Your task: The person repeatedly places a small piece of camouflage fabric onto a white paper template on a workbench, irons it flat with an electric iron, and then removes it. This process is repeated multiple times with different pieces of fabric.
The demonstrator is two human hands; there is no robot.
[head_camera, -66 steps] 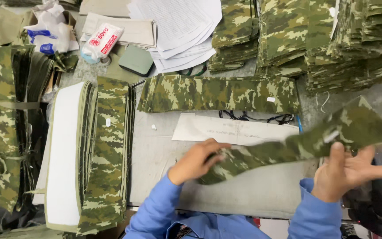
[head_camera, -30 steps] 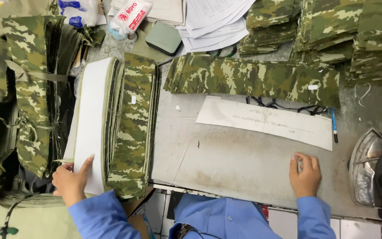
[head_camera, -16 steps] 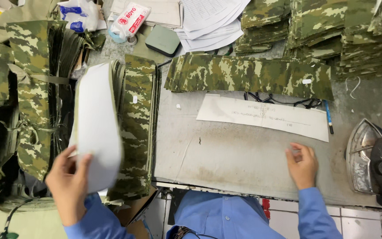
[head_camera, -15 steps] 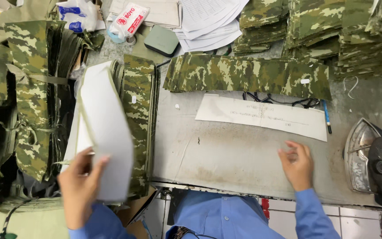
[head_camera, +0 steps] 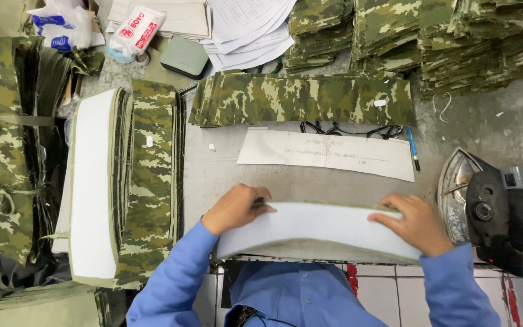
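A long white-faced fabric strip (head_camera: 322,227) lies across the near edge of the grey table (head_camera: 225,175), white side up. My left hand (head_camera: 237,208) presses on its left end. My right hand (head_camera: 416,223) rests flat on its right end, fingers spread over the strip. To the left stands a stack of the same white-backed strips (head_camera: 92,188) beside a stack of camouflage strips (head_camera: 149,181). A white paper template (head_camera: 328,152) lies just beyond the strip.
A camouflage strip pile (head_camera: 304,98) lies behind the template, with taller camouflage stacks (head_camera: 443,30) at the back right. An iron (head_camera: 491,209) sits at the right edge, a blue pen (head_camera: 413,148) near it. Papers (head_camera: 243,24), a green case (head_camera: 184,57) and camouflage pieces (head_camera: 1,139) at left.
My left hand lifted a white-backed strip off the left stack and carried it right. It now lies across the near table edge with both hands on it.
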